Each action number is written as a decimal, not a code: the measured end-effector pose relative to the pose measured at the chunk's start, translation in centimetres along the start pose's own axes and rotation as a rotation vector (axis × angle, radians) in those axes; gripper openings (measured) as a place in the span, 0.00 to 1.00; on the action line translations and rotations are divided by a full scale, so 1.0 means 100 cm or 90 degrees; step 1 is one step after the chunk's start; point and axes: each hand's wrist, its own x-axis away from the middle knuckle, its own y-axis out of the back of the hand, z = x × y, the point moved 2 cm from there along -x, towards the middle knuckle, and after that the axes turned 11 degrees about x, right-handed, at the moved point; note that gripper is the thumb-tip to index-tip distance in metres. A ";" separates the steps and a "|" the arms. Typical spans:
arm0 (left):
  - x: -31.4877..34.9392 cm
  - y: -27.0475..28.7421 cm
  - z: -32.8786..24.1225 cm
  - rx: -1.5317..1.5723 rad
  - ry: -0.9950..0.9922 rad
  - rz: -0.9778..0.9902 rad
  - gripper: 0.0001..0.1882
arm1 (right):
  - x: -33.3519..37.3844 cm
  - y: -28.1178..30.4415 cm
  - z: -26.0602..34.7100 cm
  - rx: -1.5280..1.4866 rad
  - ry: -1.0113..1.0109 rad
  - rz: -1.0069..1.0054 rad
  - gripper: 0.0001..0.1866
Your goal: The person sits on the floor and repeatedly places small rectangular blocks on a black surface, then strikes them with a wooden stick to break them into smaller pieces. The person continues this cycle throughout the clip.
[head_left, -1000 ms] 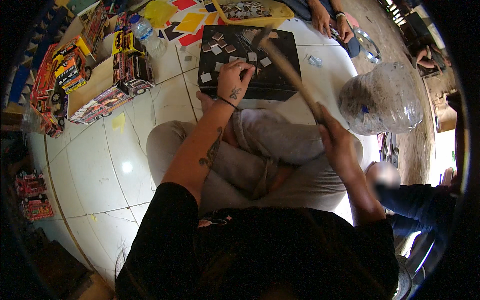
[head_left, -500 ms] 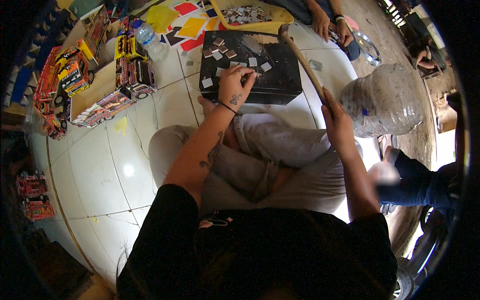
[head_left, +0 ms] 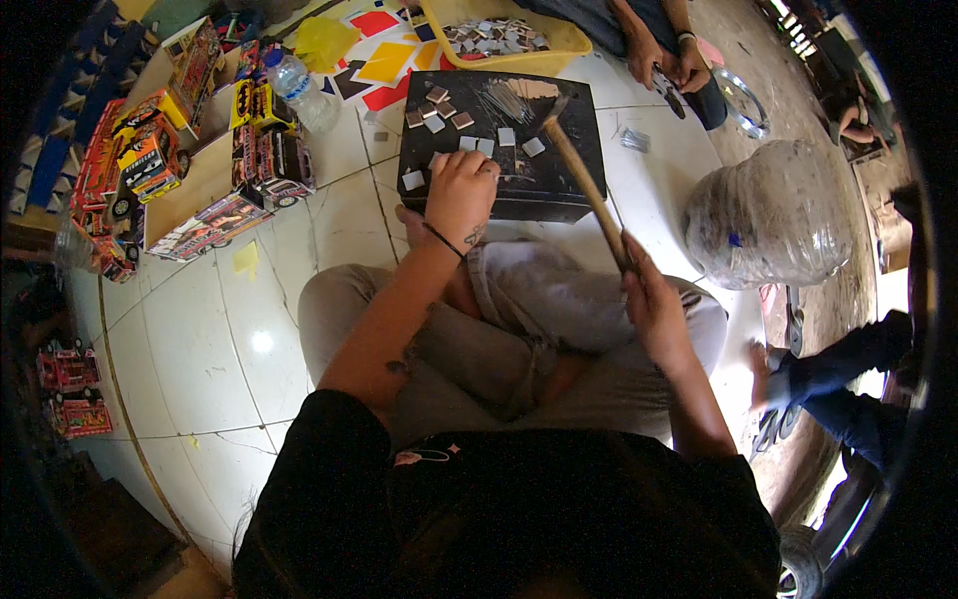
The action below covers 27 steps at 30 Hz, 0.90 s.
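Note:
My right hand (head_left: 654,304) grips the wooden handle of a hammer (head_left: 591,190), its head raised at the right part of a black box (head_left: 559,165). My left hand (head_left: 462,185) rests at the box's near left side, fingers curled together; whatever they hold is hidden. Small square pieces (head_left: 506,137), some pale grey and some brown-edged, lie scattered on the box top around my left fingers. Farther back on it is a pile of thin nail-like metal pins (head_left: 507,103).
Behind the box stands a yellow basin (head_left: 574,42) of square pieces, beside coloured sheets (head_left: 384,62). Toy trucks (head_left: 269,150) and a water bottle (head_left: 296,85) are at left. A plastic-wrapped bundle (head_left: 768,215) sits at right. Another person's hands (head_left: 689,70) hold a dark plier-like tool (head_left: 667,92).
My right hand and the hammer have moved left and nearer, bringing its head down over the box. My left hand has shifted slightly left and toward me. The other person's tool now shows.

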 end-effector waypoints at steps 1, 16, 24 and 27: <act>0.001 0.003 0.001 -0.006 -0.013 -0.007 0.07 | 0.010 -0.002 0.004 0.005 0.025 -0.012 0.26; 0.026 0.012 0.000 -0.098 0.041 0.019 0.07 | 0.033 -0.034 0.026 0.086 0.122 -0.045 0.30; 0.026 0.008 0.006 -0.088 0.049 0.039 0.06 | 0.027 -0.036 0.022 0.123 0.088 -0.011 0.31; 0.025 0.008 0.005 -0.103 0.030 0.040 0.06 | 0.029 -0.035 0.024 0.087 0.052 -0.011 0.29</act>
